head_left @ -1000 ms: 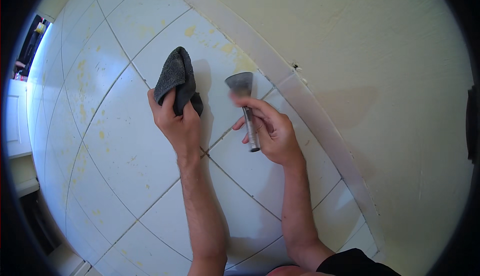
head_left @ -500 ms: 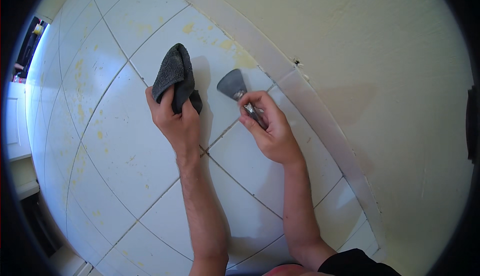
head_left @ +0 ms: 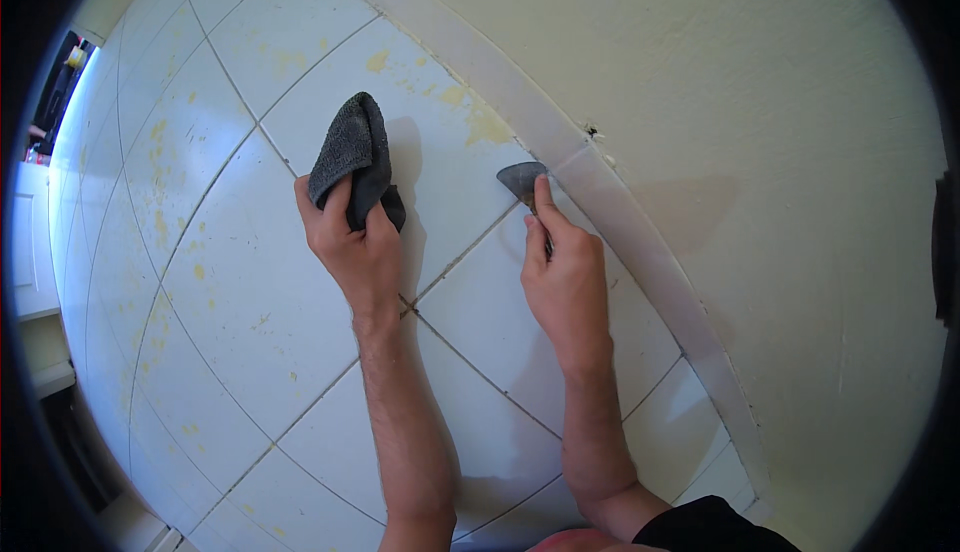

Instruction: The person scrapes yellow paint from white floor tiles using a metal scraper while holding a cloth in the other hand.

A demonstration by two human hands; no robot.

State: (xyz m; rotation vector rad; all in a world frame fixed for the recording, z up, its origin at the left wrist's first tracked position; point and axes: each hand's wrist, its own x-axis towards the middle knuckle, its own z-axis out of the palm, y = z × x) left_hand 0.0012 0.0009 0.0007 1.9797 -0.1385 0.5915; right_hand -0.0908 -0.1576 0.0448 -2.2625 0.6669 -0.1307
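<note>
A bunched dark grey cloth (head_left: 352, 157) is gripped in my left hand (head_left: 350, 242), above the white tiled floor (head_left: 240, 282). My right hand (head_left: 566, 272) closes around the handle of a putty knife (head_left: 521, 178), index finger stretched along it toward the wide metal blade. The blade sits beside the foot of the wall, close to the skirting tiles (head_left: 560, 147); whether it touches the floor I cannot tell. Most of the handle is hidden by my fingers. Just beyond the blade lies a yellowish patch (head_left: 486, 125) on the floor.
A cream wall (head_left: 760, 132) rises along the right, with a small damaged spot (head_left: 595, 133) near the skirting's top edge. More yellow stains (head_left: 160, 222) are scattered over the left tiles. A white door (head_left: 34, 242) stands at the far left.
My right hand has moved the putty knife right, toward the skirting, and turned it, with the index finger now extended along it. The left hand and cloth have barely moved.
</note>
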